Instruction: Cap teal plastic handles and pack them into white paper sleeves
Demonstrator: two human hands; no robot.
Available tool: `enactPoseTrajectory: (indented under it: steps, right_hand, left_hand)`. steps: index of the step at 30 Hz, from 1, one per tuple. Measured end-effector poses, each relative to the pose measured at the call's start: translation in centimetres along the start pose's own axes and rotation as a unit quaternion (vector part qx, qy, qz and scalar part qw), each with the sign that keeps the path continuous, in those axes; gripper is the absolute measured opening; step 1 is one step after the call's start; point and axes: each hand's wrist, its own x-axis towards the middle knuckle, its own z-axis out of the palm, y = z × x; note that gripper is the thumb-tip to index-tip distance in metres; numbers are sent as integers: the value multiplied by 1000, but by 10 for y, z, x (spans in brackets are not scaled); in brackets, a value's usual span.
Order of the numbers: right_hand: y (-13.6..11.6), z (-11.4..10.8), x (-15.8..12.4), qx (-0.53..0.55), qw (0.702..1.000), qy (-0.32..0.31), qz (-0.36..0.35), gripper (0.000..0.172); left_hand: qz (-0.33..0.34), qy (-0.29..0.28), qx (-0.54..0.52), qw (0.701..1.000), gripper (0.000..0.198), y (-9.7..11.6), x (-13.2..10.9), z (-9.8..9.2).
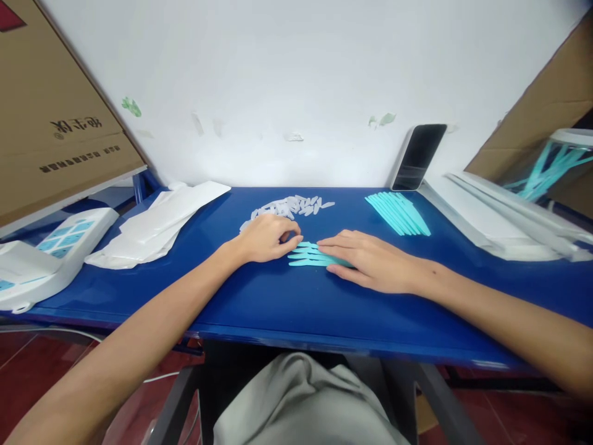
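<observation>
A small fan of teal sticks (308,254) is pressed flat to the blue table (287,303) by the outstretched right hand (370,259), while the curled left hand (266,238) is apparently pinching their tips.

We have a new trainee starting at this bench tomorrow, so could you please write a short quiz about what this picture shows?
1. True or false: the right hand lies flat on a small fan of teal sticks.
2. Which lies nearest the left hand? A) the pile of small white pieces B) the dark phone C) the cardboard box
3. Where does the neat row of teal sticks lie on the blue table?

Key: 1 true. 2 A. 3 Toward the back right, just in front of the phone that leans on the wall.
</observation>
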Motion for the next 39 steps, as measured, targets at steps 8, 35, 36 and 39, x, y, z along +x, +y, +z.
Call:
enactPoseTrajectory:
  steps: [8,35,36,39]
  right_hand:
    - [-1,0,1,-31,999,-16,-5,44]
    - [-3,2,-2,-7,999,-7,-47,40]
    - [-3,2,-2,-11,999,-8,-47,41]
    - [-4,3,-1,-23,998,-9,-49,41]
  left_hand:
    - [6,1,15,1000,27,-2,-1,5]
    - [-30,-34,-29,999,42,-2,0,0]
    - [-27,-33,-31,999,42,-2,0,0]
    - [-10,-30,-33,999,42,-2,0,0]
